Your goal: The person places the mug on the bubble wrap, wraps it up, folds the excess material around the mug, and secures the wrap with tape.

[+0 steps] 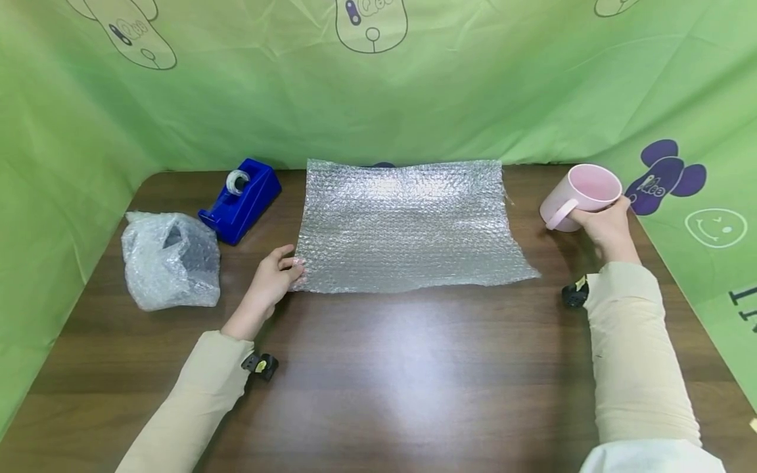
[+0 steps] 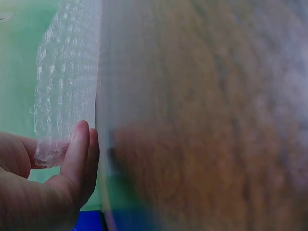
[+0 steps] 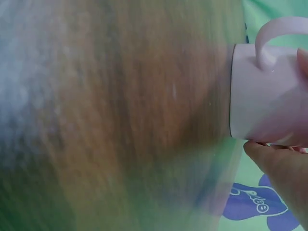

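A sheet of clear bubble wrap [image 1: 402, 230] lies spread over the far middle of the table. My left hand [image 1: 273, 279] pinches its near left corner; in the left wrist view, the edge of the sheet [image 2: 67, 82] runs between thumb and fingers. At the far right, a pink mug [image 1: 558, 205] is in the grip of my right hand [image 1: 609, 230], thumb by the handle and fingers round the other side. In the right wrist view the mug [image 3: 264, 101] has its base close to the tabletop, its handle pointing away from the fingers.
On the left of the wooden table [image 1: 378, 387] sits a bubble-wrapped bundle [image 1: 171, 276], its contents hidden. Behind it stands a blue tape dispenser [image 1: 245, 203] with a roll of tape [image 1: 238, 182]. Green printed cloth [image 1: 443, 105] hangs along the back and both sides.
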